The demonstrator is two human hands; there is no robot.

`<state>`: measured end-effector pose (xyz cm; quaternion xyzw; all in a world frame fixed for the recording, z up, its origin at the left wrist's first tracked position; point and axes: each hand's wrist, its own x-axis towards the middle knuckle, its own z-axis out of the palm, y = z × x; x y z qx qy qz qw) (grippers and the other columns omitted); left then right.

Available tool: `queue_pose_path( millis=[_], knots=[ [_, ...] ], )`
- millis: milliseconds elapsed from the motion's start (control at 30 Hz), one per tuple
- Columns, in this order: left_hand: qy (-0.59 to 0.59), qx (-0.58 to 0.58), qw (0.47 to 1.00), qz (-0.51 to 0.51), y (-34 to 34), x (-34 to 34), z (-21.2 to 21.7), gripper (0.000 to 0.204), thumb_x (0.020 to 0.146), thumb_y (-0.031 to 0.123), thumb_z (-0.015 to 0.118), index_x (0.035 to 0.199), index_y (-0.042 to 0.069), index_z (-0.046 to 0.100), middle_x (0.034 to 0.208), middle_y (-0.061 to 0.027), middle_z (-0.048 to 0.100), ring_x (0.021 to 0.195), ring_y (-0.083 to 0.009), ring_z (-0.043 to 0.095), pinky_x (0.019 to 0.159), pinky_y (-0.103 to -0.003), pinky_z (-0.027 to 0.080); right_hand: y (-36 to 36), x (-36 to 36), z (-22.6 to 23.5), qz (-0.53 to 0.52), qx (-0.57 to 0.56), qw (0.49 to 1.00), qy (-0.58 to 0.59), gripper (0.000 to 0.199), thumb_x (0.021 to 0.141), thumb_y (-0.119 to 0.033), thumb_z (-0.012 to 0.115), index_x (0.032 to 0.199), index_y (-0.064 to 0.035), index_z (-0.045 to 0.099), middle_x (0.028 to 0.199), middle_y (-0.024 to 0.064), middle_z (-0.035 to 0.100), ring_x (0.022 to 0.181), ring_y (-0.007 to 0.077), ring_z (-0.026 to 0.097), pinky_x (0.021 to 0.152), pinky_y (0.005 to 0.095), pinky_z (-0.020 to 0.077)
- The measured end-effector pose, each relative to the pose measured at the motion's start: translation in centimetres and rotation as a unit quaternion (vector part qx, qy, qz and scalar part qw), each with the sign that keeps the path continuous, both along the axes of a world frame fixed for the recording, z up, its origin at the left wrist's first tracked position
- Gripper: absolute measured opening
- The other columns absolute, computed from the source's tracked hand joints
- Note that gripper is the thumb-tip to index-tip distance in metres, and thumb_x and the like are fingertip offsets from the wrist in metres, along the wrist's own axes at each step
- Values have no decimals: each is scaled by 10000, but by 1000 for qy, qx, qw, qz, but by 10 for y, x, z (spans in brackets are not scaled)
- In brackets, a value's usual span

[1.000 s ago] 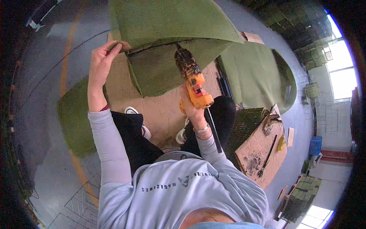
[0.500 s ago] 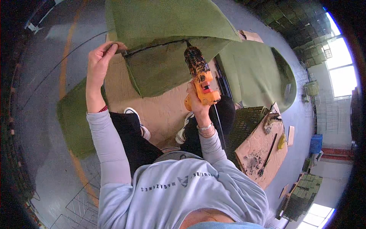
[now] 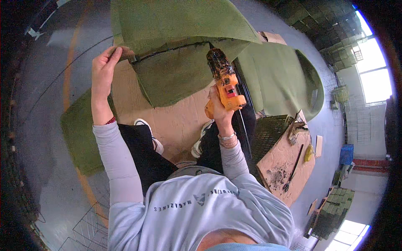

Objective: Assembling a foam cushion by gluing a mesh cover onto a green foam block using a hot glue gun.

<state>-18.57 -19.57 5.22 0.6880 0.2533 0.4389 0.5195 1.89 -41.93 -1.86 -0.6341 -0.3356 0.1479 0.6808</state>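
My right hand (image 3: 218,106) is wrapped round an orange glue gun (image 3: 229,94) whose front is caked in black residue. Its tip meets a dark line of glue (image 3: 176,47) along the edge of a green sheet (image 3: 184,19). Pinched in my left hand (image 3: 105,69) is the left end of that edge, a brownish corner held up between thumb and fingers. Below the line hangs a darker green flap (image 3: 173,79). From behind the gun a thin dark rod or cord runs down beside my right leg; what it is I cannot tell.
Cardboard (image 3: 138,96) lies under the work and my shoes. On the right, a dark mesh crate (image 3: 268,131) adjoins a black-stained cardboard piece (image 3: 280,167) bearing scissors (image 3: 289,184) and a yellow object (image 3: 309,153). Another green form (image 3: 280,79) lies beyond, and wire frames (image 3: 90,226) stand lower left.
The glue gun has moved slightly right along the edge, its tip still at the dark line. My left hand, still pinching the corner, has shifted a little left.
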Motion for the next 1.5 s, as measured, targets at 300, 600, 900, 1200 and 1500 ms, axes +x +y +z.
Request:
queue_pose_path(
  millis=[300, 600, 900, 1200, 1500],
  knots=[
    [-4, 1, 1000, -1, 1, 0, -2, 245, 911, 198, 515, 924, -5, 652, 872, -32, 663, 804, -74, 583, 756, -213, 426, 2, -19, -16, 2, -100, 974, -202, 193, 764, -240, 698, 841, -92, 601, 796, 27, 630, 739, 171, 599, 639, 306, 433],
    [-13, -2, 1000, -7, 3, 1, -4, 246, 911, 195, 512, 918, -8, 651, 869, -47, 666, 815, -93, 600, 765, -233, 442, 8, -42, 0, 66, -72, 957, -273, 181, 712, -128, 725, 803, -52, 588, 689, 53, 593, 596, 183, 575, 539, 288, 450],
    [8, 1, 1000, 1, 4, -3, -4, 239, 910, 185, 507, 919, -8, 649, 868, -49, 665, 814, -92, 599, 772, -229, 434, 6, -30, 6, 41, -67, 993, -92, 137, 806, -99, 659, 908, -29, 600, 848, 2, 612, 763, 93, 566, 682, 254, 460],
    [2, -13, 1000, 3, 5, -2, -7, 235, 911, 182, 510, 929, -6, 649, 880, -35, 661, 811, -71, 582, 764, -215, 426, -2, 0, -9, 13, -7, 999, -47, 203, 839, -169, 627, 989, -43, 575, 916, 43, 597, 855, 165, 562, 733, 292, 461],
    [-20, -27, 999, -4, 6, -1, -8, 224, 909, 169, 519, 938, -11, 649, 888, -39, 657, 812, -79, 584, 769, -216, 427, -4, 31, -24, 2, -3, 1000, 8, 217, 832, -157, 642, 1005, -42, 580, 935, 39, 616, 853, 134, 580, 762, 278, 466]
  ],
)
